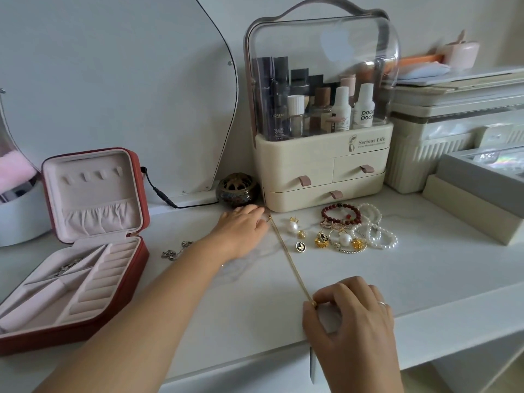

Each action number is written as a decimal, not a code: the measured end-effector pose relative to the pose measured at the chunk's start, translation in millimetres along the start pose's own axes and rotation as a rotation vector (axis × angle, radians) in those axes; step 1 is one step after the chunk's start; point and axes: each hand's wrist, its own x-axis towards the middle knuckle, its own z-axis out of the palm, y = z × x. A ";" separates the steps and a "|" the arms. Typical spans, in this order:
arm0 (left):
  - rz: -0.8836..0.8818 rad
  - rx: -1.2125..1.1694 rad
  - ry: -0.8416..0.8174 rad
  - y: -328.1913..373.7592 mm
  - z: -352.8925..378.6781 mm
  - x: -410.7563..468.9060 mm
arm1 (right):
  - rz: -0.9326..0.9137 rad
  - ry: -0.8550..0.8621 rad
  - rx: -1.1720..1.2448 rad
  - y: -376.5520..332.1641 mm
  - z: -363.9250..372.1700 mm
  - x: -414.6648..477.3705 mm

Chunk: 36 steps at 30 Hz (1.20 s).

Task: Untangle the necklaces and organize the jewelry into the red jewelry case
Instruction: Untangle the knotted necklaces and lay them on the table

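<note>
1. While the right hand (351, 316), nearest at five o'clock by the table's front edge, pinches the near end of the thin gold chain necklace (286, 256) between thumb and forefinger, its other fingers curl loosely.
2. From that pinch the chain runs taut and straight toward twelve o'clock across the white marble-patterned tabletop (411, 279). No knot shows along it, so I judge this necklace untangled but not yet stored.
3. At nine o'clock the square red jewelry case (145, 256) lies open, lined in pale pink. One small silver piece (66, 268) sits in a left compartment, too small to identify. The ring rolls, the other compartments and the lid's hooks look unfilled.
4. Between case and chain, a thin silver necklace (177, 251) lies bunched on the tabletop, just beside the left forearm. It probably needs straightening too.
5. Further out, near the centre, the left hand (243, 228) lies palm down with fingers bent over the chain's far end. The exact grip is hidden under its fingertips.
6. At one o'clock, well apart from the case, a loose heap waits: pearl-drop earrings (293, 226), gold flower earrings (321, 241), a dark red bead bracelet (326, 211) and white pearl bracelets (371, 234), several touching or overlapping.
7. Behind the heap stands a cream cosmetics organizer with a clear domed lid (320, 165). Judged overall, the task is early: one item is cased and nearly everything else is left.
</note>
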 end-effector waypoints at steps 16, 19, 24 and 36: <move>-0.178 -0.364 0.155 -67.8 -33.7 -41.4 | 0.019 -0.141 0.051 -10.6 -21.9 24.2; -0.180 -0.354 0.159 -67.0 -24.6 -36.7 | -0.083 -0.231 0.107 -21.5 -24.5 53.0; -0.174 -0.293 0.195 -62.4 -19.0 -26.1 | -0.161 -0.251 0.130 -38.5 -20.1 81.9; -0.194 -0.214 0.244 -61.6 -16.2 -27.6 | -0.136 -0.295 0.201 -34.5 -18.3 69.9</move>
